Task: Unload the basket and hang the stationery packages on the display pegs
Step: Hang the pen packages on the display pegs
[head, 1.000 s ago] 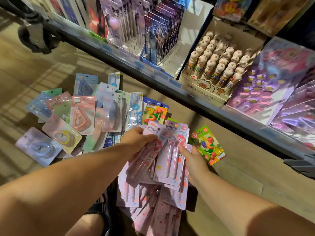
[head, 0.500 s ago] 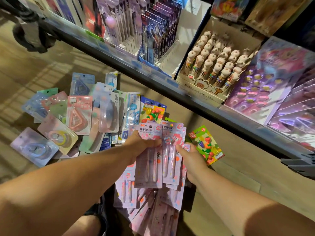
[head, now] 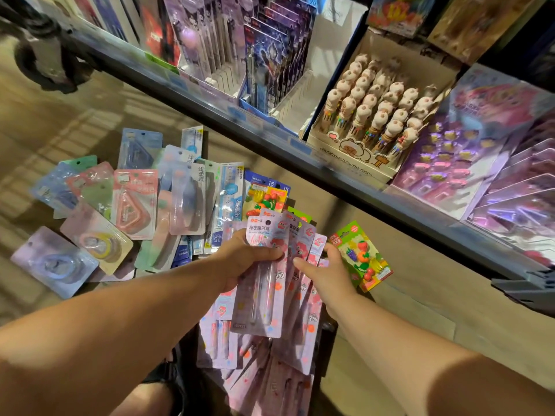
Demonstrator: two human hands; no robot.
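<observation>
Across the top of the frame runs the display shelf [head: 270, 135]. Left of centre, correction-tape packs [head: 135, 202] lie scattered on the floor. Bottom centre, pink pen packs [head: 261, 298] fan out, left hand [head: 243, 259] gripping them and right hand [head: 330, 274] pinching their right edge, beside a fruit-eraser pack [head: 363, 256].

- The pen packages [head: 264, 298] are held fanned between the left hand [head: 240, 259] and the right hand [head: 329, 276], above a pile [head: 279, 388] of like packages.
- Correction-tape packages [head: 135, 202] are spread on the floor [head: 414, 298] to the left.
- A fruit-eraser package [head: 362, 256] lies just right of the right hand.
- Behind, a shelf [head: 345, 183] carries a box of novelty pens [head: 378, 115], with carded pens [head: 270, 55] to its left.
</observation>
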